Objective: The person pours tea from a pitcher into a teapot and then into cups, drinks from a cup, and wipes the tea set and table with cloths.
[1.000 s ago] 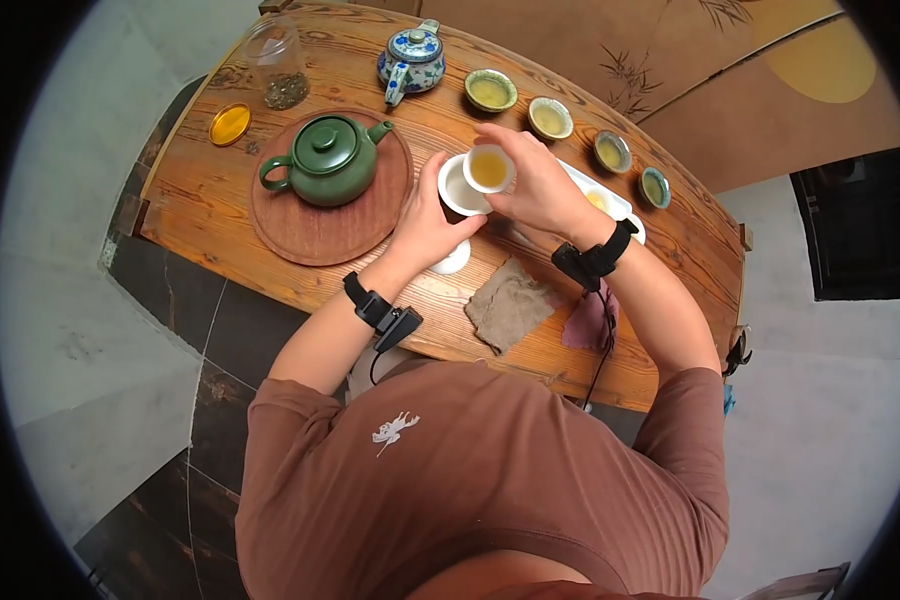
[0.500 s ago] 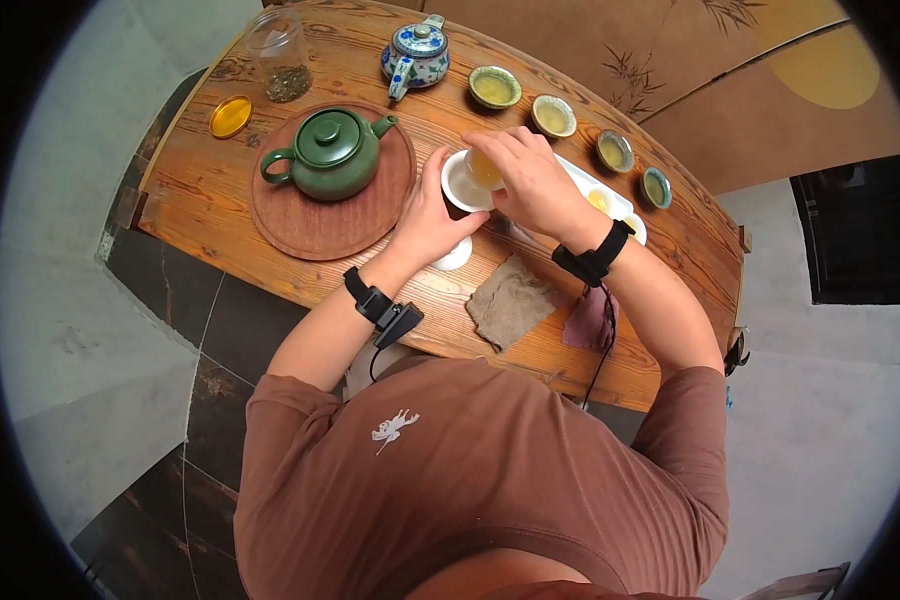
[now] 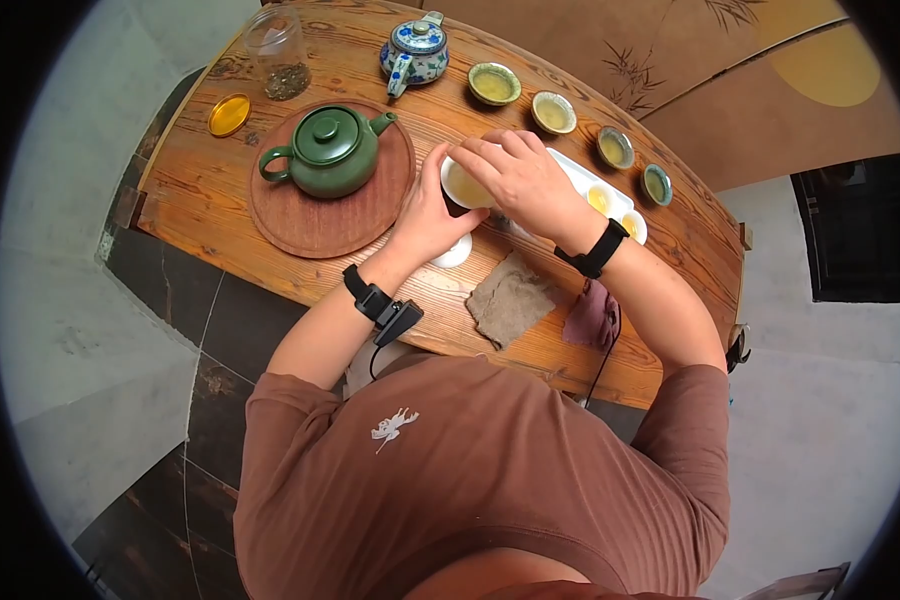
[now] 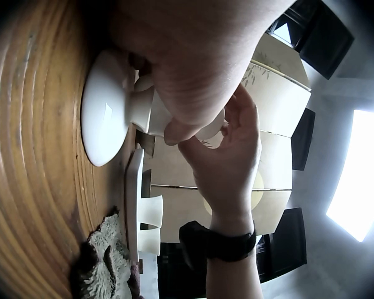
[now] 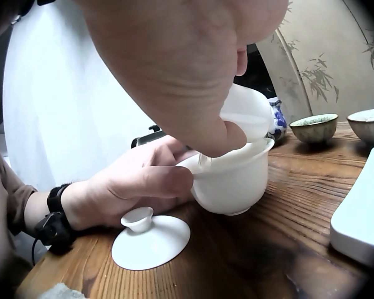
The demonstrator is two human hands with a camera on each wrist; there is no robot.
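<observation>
At the centre of the head view, the left hand (image 3: pixel 425 215) steadies the white bowl (image 5: pixel 230 180) on the bench (image 3: pixel 220 200). The right hand (image 3: pixel 520 180) pinches a small cup (image 5: pixel 246 112), tipped over it. Tipping too fast could splash tea past the rim.

A dark green teapot (image 3: pixel 322 153) on a reddish-brown round tray (image 3: pixel 300 222), far left; a blue-and-white floral teapot (image 3: pixel 416 52) far behind; plain white bowl (image 5: pixel 232 182) and lid (image 5: pixel 151 241) near centre; honey-brown grained table (image 3: pixel 220 235).
</observation>
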